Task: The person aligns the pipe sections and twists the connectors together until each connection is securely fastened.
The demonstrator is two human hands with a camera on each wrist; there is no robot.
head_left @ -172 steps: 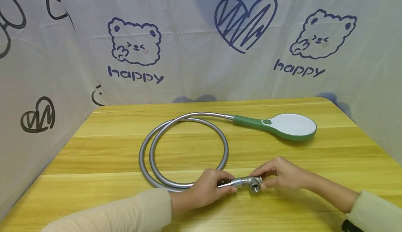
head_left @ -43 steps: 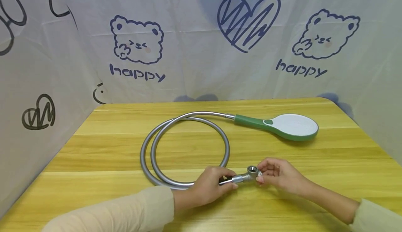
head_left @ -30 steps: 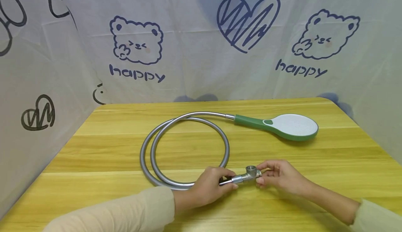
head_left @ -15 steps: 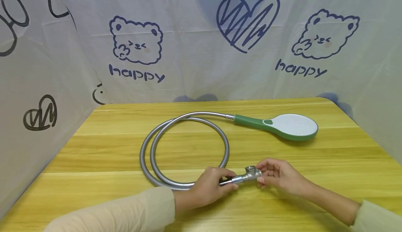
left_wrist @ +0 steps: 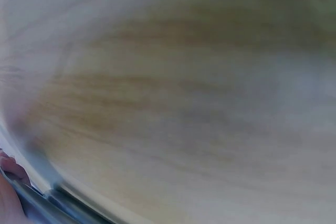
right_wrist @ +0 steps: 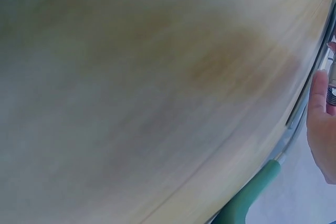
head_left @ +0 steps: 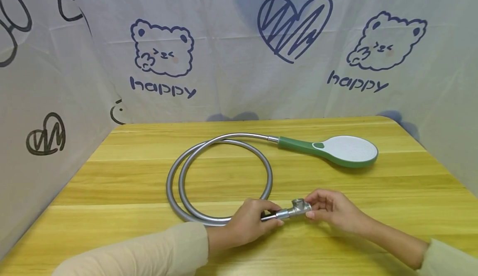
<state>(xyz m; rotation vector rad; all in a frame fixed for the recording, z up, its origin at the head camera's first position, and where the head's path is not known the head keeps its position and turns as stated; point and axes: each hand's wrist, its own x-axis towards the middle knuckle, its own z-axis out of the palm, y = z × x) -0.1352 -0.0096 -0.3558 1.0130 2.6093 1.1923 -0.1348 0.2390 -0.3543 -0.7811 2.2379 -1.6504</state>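
Observation:
In the head view my left hand (head_left: 246,222) grips the end of a grey shower hose (head_left: 270,176), just behind its shiny metal nut (head_left: 282,213). Against that nut sits a metal tee fitting (head_left: 298,207), its side opening turned upward. Thumb and fingers of my right hand (head_left: 336,210) pinch the fitting's far right end. How far the parts are threaded together cannot be seen. The right wrist view catches the right hand (right_wrist: 323,135) at its edge, beside a threaded end (right_wrist: 331,96). Only part of the left hand (left_wrist: 9,198) shows in the left wrist view.
The hose lies looped on the wooden table (head_left: 123,184). Its other end joins a green-handled shower head (head_left: 349,148) with a white face, lying behind my right hand. White cloth walls (head_left: 224,81) with drawings stand behind and at the sides.
The tee fitting has turned on the hose end: its side opening faced down toward me several seconds ago and now points up. My right fingers shifted their hold; my left hand stays nearly still.

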